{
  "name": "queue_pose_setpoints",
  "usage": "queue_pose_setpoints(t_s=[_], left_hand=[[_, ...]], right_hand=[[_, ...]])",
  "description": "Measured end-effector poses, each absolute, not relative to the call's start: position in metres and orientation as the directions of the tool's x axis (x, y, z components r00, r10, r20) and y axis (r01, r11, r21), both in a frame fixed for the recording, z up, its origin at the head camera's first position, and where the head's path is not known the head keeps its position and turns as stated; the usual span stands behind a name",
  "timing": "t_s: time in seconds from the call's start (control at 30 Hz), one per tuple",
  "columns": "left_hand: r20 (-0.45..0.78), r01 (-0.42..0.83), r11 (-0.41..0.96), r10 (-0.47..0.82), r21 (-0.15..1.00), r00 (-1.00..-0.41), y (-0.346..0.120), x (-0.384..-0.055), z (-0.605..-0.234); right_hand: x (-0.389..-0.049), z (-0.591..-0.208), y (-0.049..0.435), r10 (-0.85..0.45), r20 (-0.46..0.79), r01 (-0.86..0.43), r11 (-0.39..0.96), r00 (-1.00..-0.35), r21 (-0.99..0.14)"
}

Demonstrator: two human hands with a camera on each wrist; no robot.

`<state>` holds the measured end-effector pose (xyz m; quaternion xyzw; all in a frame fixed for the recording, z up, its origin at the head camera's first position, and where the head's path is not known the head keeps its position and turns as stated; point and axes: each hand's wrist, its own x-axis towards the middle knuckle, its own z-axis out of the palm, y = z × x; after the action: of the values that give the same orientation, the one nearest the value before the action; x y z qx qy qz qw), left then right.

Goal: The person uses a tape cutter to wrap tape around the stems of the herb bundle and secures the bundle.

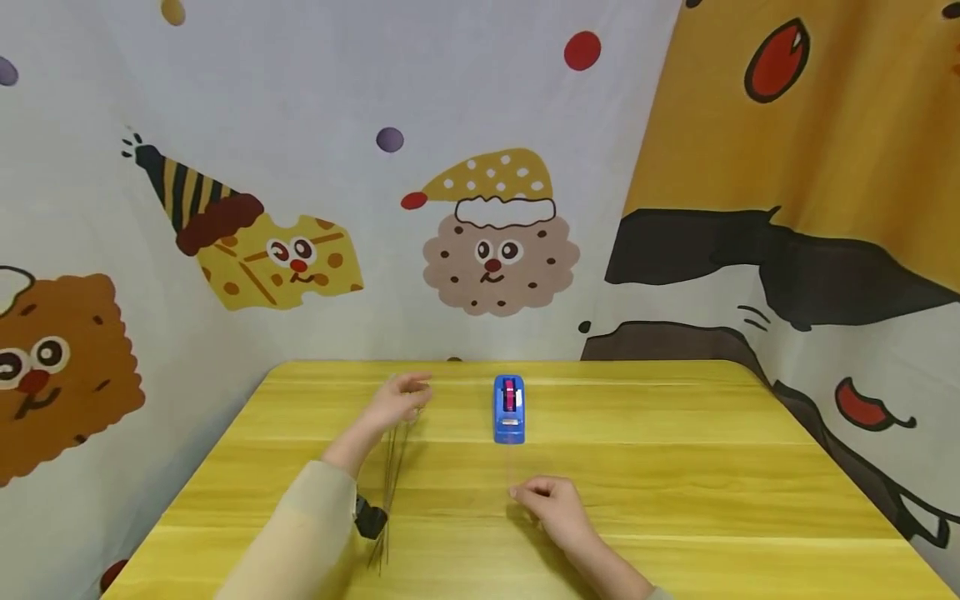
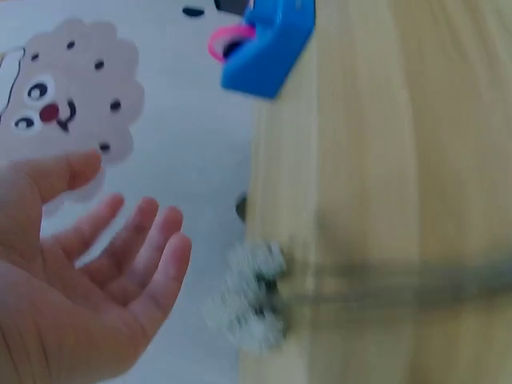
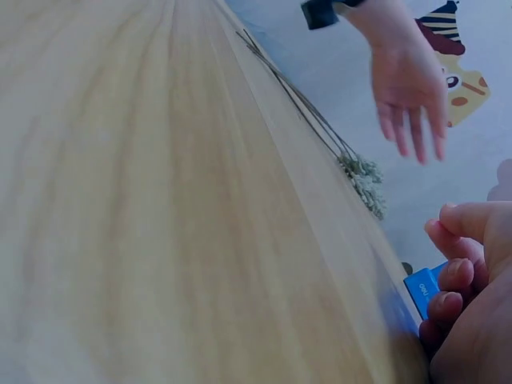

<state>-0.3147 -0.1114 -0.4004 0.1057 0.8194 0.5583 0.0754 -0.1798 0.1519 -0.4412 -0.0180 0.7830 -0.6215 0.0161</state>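
My left hand [image 1: 401, 402] hovers over the table at the left, its fingers loosely bent and nothing in them. Below it lie several thin stems [image 1: 393, 471] with small whitish flower heads [image 2: 252, 300], apart from the fingers in the left wrist view. At mid-table stands a blue tape dispenser [image 1: 509, 427] with a pink-cored roll. My right hand [image 1: 557, 507], nearer the front, pinches the end of a clear strip of tape [image 1: 511, 467] between thumb and forefinger. The strip is faint and runs back to the dispenser.
The wooden table [image 1: 675, 467] reaches back to a patterned cloth curtain [image 1: 300, 100] with cartoon figures. A black wrist camera [image 1: 371, 518] on the left wrist overlaps the lower stems in the head view.
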Motion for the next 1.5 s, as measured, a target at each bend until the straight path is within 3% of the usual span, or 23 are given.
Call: queue_pose_setpoints(t_s=[0.23, 0.4, 0.7, 1.2, 1.5], left_hand=[[-0.097, -0.089, 0.436, -0.003, 0.895, -0.995, -0.143, -0.300, -0.416], [-0.174, -0.192, 0.462, -0.081, 0.866, -0.981, -0.155, -0.290, -0.431], [-0.186, -0.181, 0.554, -0.048, 0.813, -0.981, -0.155, -0.285, -0.446], [-0.101, -0.070, 0.710, 0.001, 0.701, -0.995, -0.145, -0.288, -0.457], [-0.073, -0.060, 0.723, -0.013, 0.688, -0.997, -0.143, -0.288, -0.455]], right_hand=[[-0.198, -0.476, 0.161, -0.015, 0.009, -0.013, 0.265, -1.000, -0.964], [-0.199, -0.477, 0.160, -0.037, 0.012, -0.021, 0.253, -0.999, -0.967], [-0.197, -0.475, 0.157, -0.044, 0.011, -0.021, 0.238, -0.999, -0.971], [-0.194, -0.471, 0.155, -0.027, -0.014, 0.007, 0.237, -1.000, -0.971], [-0.198, -0.478, 0.156, -0.023, -0.009, 0.003, 0.250, -1.000, -0.968]])
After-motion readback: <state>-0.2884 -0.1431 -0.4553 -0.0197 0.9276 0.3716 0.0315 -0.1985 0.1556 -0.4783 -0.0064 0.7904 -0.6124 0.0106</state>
